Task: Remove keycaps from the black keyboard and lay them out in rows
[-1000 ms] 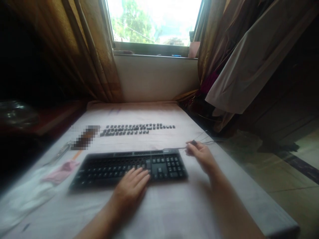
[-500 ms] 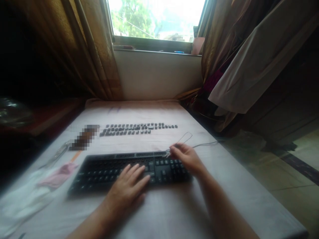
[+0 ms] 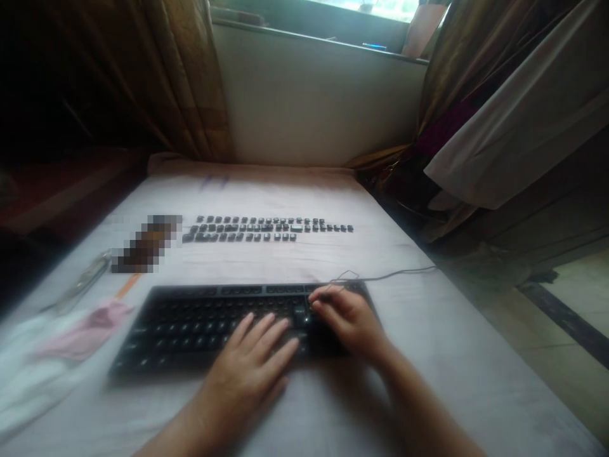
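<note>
On the pale-covered table, a black keyboard lies in front of the person, the marks on its keys too blurred to read. The left hand rests over its near edge, palm down, fingers slightly apart and holding nothing. The right hand is over the keyboard's right part, fingers pinched together on a small dark piece, with a thin wire showing just behind. Beyond the keyboard, loose keys lie in three rows, their lettering too small to make out. A dark cable runs to the table's right edge. To the left lies a pink cloth. On the window sill stands a pink pot; I cannot tell what it holds
</note>
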Tool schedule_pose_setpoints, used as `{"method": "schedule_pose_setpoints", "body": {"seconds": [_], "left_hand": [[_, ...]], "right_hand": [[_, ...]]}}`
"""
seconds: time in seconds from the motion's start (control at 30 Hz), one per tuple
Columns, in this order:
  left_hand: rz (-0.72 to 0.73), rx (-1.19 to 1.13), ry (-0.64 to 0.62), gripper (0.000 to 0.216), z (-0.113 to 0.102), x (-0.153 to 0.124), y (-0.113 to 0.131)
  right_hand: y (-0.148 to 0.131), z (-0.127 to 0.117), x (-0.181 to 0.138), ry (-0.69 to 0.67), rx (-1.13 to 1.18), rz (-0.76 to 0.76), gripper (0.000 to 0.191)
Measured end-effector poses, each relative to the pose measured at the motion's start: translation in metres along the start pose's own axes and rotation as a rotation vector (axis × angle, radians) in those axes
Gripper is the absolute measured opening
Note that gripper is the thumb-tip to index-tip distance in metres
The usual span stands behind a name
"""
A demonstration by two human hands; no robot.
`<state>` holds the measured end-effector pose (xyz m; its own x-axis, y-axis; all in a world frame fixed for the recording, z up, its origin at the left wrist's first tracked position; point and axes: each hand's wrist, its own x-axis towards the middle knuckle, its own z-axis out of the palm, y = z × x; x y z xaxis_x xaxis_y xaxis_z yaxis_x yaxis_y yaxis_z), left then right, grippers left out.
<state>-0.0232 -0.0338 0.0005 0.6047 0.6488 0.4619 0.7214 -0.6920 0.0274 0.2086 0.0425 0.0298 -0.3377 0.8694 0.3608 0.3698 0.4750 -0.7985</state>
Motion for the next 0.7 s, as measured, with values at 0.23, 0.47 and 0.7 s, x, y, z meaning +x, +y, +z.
{"method": "schedule_pose_setpoints", "body": {"seconds": [0.23,0.47,0.7], "left_hand": [[-0.020,-0.026,0.016,0.035,0.002,-0.001,-0.001],[-0.038,-0.054,0.017,0.034,0.006,-0.002,0.000],[-0.061,-0.075,0.002,0.034,0.007,-0.003,0.002]], "right_hand": [[0.000,-0.002,0.002,-0.062,-0.075,-0.263,0.012],[-0.001,-0.002,0.009,-0.155,-0.096,-0.288,0.009],[-0.001,0.003,0.016,-0.208,-0.120,-0.310,0.010]]}}
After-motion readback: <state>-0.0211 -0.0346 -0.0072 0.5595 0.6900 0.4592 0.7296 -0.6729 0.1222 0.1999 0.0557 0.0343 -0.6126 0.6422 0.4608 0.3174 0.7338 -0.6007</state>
